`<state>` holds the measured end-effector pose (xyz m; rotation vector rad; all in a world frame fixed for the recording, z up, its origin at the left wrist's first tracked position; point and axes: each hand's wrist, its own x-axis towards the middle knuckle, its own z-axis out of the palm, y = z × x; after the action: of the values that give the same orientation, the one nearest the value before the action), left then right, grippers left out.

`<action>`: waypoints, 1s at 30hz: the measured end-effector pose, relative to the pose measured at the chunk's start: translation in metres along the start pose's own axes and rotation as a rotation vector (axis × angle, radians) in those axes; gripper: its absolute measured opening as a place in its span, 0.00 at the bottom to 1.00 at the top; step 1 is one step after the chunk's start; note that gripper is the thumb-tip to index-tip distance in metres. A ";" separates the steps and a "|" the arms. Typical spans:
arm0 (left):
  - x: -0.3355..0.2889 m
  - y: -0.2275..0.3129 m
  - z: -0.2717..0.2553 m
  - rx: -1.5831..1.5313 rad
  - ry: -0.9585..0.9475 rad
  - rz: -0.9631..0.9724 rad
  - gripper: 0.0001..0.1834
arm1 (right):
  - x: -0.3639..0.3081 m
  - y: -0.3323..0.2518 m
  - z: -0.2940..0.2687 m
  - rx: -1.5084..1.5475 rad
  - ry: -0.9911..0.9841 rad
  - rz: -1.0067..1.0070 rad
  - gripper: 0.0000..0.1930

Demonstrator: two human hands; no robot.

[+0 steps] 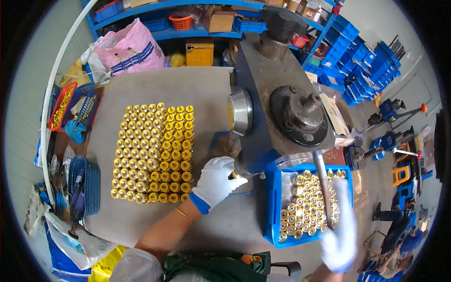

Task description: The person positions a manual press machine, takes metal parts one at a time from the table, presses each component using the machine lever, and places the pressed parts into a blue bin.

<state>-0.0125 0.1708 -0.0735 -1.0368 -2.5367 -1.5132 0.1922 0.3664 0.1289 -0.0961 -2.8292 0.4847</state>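
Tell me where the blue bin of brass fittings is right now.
In the head view, the blue bin sits at lower right on the grey table, just right of the press, with the blurred right hand over its near corner.

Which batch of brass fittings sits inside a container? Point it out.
The batch in the blue bin at the right, beside the right hand. The other batch stands in rows directly on the grey tabletop.
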 end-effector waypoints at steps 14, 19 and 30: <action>0.001 0.022 -0.017 0.101 -0.027 -0.017 0.23 | 0.031 0.037 -0.132 1.225 0.455 -0.061 0.26; 0.009 0.016 -0.021 0.080 -0.104 -0.015 0.20 | 0.169 -0.048 -0.032 1.908 0.153 0.071 0.31; 0.006 0.005 -0.065 0.117 0.137 -0.048 0.18 | 0.019 0.100 0.077 -0.273 -0.429 -0.277 0.06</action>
<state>-0.0347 0.1245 -0.0328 -0.8338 -2.5373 -1.3754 0.1554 0.4387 0.0302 0.3879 -3.2364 0.0579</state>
